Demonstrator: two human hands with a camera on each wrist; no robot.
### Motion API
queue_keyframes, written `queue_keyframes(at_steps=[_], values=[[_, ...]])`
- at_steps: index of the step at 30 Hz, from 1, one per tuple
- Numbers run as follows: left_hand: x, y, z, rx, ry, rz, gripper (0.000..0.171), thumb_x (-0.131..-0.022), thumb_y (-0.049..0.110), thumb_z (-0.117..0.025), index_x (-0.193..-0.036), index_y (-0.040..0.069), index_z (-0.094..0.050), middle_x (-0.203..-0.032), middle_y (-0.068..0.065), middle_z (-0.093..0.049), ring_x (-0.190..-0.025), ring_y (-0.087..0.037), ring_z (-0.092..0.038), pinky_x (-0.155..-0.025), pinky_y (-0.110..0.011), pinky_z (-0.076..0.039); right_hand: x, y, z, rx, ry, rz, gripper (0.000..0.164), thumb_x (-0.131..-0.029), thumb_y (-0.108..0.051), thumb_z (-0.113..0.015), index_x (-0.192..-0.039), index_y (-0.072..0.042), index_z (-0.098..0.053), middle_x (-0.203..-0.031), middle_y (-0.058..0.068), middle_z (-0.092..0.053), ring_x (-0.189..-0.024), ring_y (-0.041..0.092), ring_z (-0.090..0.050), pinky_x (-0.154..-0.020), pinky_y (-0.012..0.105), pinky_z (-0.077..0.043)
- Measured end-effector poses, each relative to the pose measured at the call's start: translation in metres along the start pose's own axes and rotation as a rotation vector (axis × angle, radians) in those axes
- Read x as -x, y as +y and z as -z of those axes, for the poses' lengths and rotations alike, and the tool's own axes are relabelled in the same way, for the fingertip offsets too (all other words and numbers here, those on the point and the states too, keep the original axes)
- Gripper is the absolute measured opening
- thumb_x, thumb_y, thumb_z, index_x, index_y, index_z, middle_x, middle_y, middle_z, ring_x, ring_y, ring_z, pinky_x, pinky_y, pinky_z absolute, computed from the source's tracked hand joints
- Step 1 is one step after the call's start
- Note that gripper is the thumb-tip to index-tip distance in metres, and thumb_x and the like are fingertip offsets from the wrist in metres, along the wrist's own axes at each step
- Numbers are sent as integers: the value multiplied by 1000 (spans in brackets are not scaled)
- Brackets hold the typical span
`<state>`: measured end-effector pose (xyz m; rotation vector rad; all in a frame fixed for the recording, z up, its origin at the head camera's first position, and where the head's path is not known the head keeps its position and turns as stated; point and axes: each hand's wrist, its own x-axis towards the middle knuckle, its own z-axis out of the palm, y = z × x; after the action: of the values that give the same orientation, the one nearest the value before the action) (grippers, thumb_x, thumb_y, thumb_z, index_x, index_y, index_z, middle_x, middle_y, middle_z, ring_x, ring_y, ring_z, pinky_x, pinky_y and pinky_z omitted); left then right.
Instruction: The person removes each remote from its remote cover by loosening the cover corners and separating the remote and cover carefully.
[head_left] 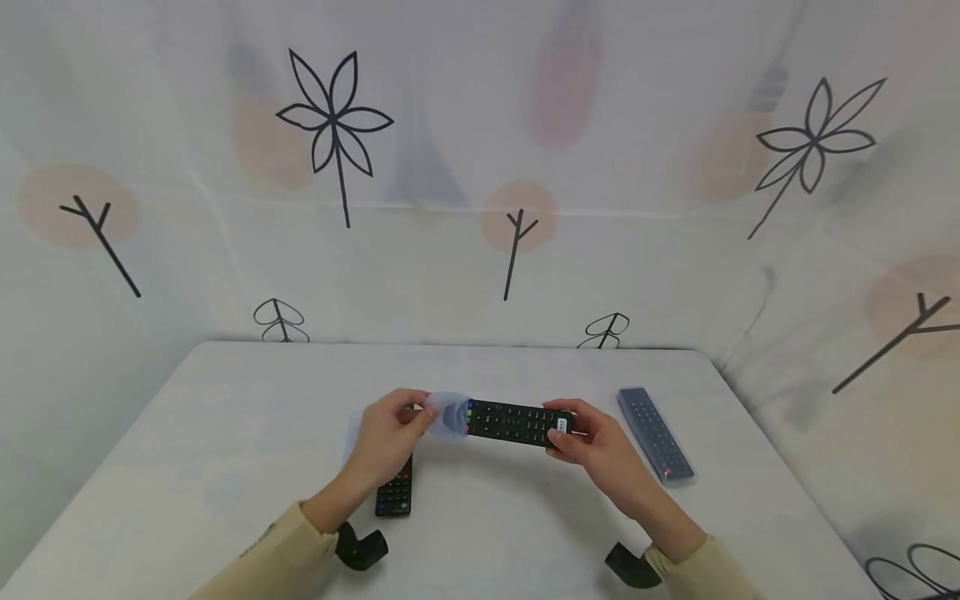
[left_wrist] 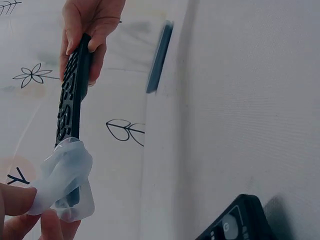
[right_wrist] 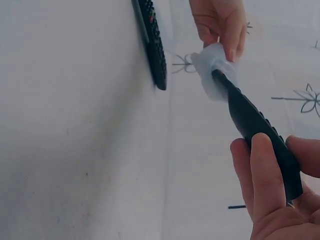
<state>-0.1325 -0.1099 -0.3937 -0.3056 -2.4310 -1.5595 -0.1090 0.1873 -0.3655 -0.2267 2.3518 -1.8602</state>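
My right hand (head_left: 592, 437) grips the right end of a black remote control (head_left: 513, 422), thumb over its button face. The far end of the remote is inside a bunched translucent bluish silicone cover (left_wrist: 70, 172). With thumb and fingers, my left hand (head_left: 393, 429) pinches the edge of that cover. In the right wrist view the cover (right_wrist: 215, 70) surrounds the tip of the remote, and most of the remote's length is bare. Both hands hold these above the white table.
A second black remote (head_left: 394, 492) lies on the table (head_left: 495, 533) below the left hand, partly hidden by it. Some translucent bluish material (head_left: 351, 433) shows behind that hand. At right lies a remote in a bluish cover (head_left: 656, 435). Patterned cloth (head_left: 450, 275) rises behind the table.
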Motion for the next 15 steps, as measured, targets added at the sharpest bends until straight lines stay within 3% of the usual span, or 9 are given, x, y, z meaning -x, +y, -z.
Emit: queue_keyframes(at_steps=[6,10,15], values=[[-1,6,7,-144,59,-67,6,-90,15,-75,-93,12,-72,-95,2,-64,-89,-14,-66,-74,-33,-53,2,6,5,-41,-10,-7,42,-95,0,-63,-136,1,-51,-122,26,-57,-102,29,-67,-84,35,-56],[1,8,11,-206,47,-26,6,-91,19,-74,-94,13,-73,-88,5,-67,-84,-13,-61,-71,-34,-50,3,10,7,-62,12,-40,43,-95,1,-62,-137,2,-51,-124,26,-56,-102,28,-67,-85,34,-55],[2,6,13,-201,7,28,6,-93,19,-72,-93,14,-73,-80,8,-67,-76,-12,-58,-70,-32,-49,5,14,10,-72,4,-62,45,-96,-1,-61,-138,3,-48,-124,25,-55,-103,27,-66,-85,34,-55]])
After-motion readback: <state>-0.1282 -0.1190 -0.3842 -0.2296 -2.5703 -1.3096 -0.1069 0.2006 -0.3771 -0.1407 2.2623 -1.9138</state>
